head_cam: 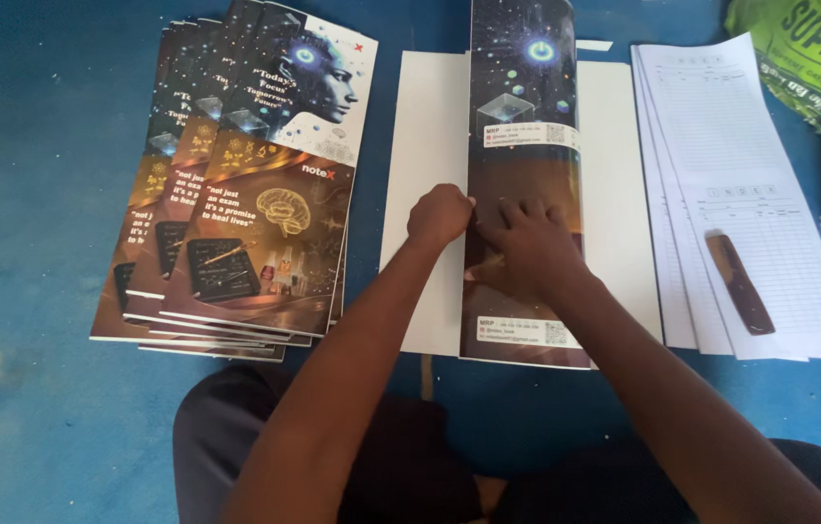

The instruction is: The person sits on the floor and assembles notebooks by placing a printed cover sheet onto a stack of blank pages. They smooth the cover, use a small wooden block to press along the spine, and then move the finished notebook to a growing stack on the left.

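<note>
A tall printed cover sheet (525, 116), dark with space and glowing shapes, lies folded over white card sheets (430, 136) on the blue floor. My left hand (438, 214) is a closed fist pressing on the cover's left folded edge. My right hand (531, 239) lies flat on the middle of the cover, fingers pointing left toward the same edge. Both hands touch near the fold.
A fanned stack of printed covers (236, 194) lies to the left. A stack of ruled white pages (750, 175) lies to the right with a brown flat tool (740, 281) on top. A green bag (818, 58) sits at top right. My knees are at the bottom.
</note>
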